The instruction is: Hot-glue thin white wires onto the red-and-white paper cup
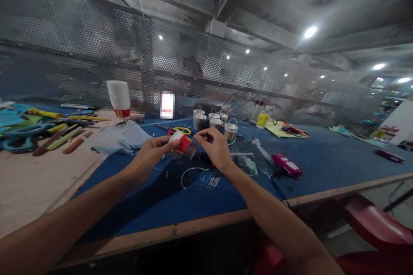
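My left hand (161,147) is closed around a red and white paper cup (182,142), tilted on its side above the blue tabletop. Thin strips or cut edges seem to show at the cup's right end, blurred. Beside that end my right hand (215,146) has its fingertips pinched together; whatever is in them is too small to make out. Just behind the hands lie yellow-handled scissors (181,130). Several small baskets with wire-like handles, one at the right (230,129), stand behind my right hand. Below the hands is a curved pale wire (182,176) with several short pale pieces (213,181).
A stack of paper cups (118,96) stands at the back left, near a lit phone (167,105). Blue-handled scissors (19,142) and markers lie left. A magenta object (287,166), a yellow-labelled bottle (263,117) and red chairs (380,219) are right.
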A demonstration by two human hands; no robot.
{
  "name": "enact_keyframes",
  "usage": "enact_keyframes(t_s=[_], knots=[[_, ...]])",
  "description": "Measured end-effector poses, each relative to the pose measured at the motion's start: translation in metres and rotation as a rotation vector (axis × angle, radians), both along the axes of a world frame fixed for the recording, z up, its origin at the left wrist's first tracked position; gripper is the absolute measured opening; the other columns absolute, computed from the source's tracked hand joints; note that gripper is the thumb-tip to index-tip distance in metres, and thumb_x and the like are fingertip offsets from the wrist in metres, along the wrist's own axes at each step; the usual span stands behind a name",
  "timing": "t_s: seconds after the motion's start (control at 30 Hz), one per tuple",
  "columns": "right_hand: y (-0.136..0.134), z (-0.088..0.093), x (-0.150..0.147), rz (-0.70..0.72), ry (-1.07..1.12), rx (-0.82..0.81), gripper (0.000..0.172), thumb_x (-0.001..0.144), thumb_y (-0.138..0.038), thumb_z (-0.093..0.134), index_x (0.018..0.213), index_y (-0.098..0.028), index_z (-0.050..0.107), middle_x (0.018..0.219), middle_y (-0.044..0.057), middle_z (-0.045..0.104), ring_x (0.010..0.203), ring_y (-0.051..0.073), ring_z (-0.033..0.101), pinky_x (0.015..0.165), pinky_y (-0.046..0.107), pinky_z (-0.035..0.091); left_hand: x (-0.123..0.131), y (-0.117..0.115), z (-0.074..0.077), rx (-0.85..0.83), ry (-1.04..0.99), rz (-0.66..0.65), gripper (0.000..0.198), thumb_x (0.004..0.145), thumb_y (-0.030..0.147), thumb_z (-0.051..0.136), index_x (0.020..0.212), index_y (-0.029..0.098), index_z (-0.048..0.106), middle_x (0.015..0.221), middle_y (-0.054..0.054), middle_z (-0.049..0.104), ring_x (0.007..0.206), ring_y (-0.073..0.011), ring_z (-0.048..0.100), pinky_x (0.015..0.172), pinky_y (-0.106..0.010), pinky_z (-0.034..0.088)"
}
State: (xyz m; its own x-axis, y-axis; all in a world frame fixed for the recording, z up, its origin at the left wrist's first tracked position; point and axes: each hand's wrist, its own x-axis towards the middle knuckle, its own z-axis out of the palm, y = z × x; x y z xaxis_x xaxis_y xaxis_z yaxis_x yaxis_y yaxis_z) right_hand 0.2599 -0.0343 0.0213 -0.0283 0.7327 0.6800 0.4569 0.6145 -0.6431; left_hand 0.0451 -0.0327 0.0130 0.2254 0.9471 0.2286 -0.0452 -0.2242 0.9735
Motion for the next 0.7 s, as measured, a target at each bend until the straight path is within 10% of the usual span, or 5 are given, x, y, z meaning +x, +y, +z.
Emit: enact_keyframes(t_s=[0.7], knots=[[0.0004, 0.001, 0.0019, 0.016, 0.027, -0.089, 0.011, 0.088, -0.032, 0.078, 0.087, -0.021, 0.078, 0.083, 0.0, 0.068, 0.076, 0.015, 0.061, 0.075, 0.028, 0.049, -0.0013, -0.0036, 0.0028, 0.031, 0.009, -0.043, 0.028, 0.083, 0.046, 0.082, 0.096, 0.022, 0.088, 0.094, -0.009, 0.085, 0.092, -0.0272, 0.074, 0.093, -0.038, 0.052]])
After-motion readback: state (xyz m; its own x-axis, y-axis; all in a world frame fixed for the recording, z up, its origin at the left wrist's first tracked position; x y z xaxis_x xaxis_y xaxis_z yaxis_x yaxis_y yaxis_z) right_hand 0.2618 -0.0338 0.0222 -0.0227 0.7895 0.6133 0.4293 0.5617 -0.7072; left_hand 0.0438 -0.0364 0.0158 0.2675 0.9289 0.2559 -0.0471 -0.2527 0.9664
